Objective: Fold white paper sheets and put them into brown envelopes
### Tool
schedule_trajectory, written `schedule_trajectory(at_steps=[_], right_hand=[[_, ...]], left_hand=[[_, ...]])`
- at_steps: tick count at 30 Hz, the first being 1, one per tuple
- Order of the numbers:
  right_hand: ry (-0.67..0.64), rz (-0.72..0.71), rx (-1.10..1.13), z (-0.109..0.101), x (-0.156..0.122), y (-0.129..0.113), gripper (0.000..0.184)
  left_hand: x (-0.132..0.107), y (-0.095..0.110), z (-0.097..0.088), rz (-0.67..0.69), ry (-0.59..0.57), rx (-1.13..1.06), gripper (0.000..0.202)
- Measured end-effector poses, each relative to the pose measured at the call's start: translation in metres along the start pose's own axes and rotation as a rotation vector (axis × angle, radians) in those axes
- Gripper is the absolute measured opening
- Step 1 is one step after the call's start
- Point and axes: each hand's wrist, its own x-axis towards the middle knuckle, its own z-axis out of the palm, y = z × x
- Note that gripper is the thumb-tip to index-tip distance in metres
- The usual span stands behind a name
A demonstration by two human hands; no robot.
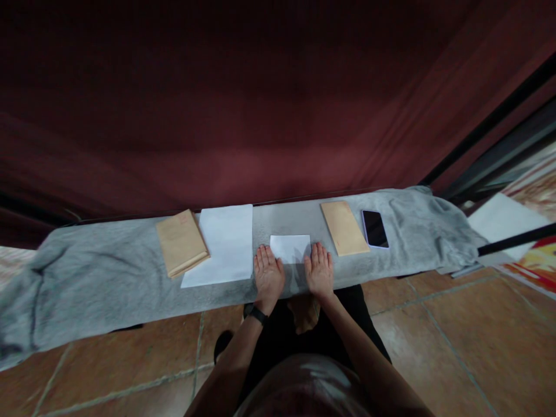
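Note:
My left hand (268, 272) lies flat and open on the grey cloth (108, 272), fingers together, its fingertips at the left lower corner of a small folded white paper (290, 248). A black band is on that wrist. My right hand (319, 269) also rests flat and open, palm down, beside the paper's right lower corner. Neither hand holds anything.
Left of my hands lies a large white sheet (223, 243) with a stack of brown envelopes (181, 242) overlapping its left edge. To the right lie another brown envelope (344, 227) and a dark phone (375, 228). A dark red curtain hangs behind; tiled floor lies below.

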Motion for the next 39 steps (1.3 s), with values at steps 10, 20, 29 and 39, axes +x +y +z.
schedule_trajectory(at_steps=[10, 20, 29, 39], right_hand=[[-0.210, -0.241, 0.158, -0.006, 0.026, -0.019, 0.054], [-0.274, -0.230, 0.034, -0.003, 0.029, -0.026, 0.056], [-0.258, -0.177, -0.005, 0.000, 0.030, -0.027, 0.057], [-0.217, -0.133, -0.017, 0.004, 0.028, -0.027, 0.060]], left_hand=[[0.024, 0.017, -0.010, 0.357, -0.242, -0.055, 0.057], [0.028, 0.016, -0.001, 0.363, -0.365, -0.022, 0.061], [0.028, 0.020, 0.004, 0.300, -0.350, 0.040, 0.061], [0.028, 0.023, 0.005, 0.224, -0.330, 0.097, 0.061]])
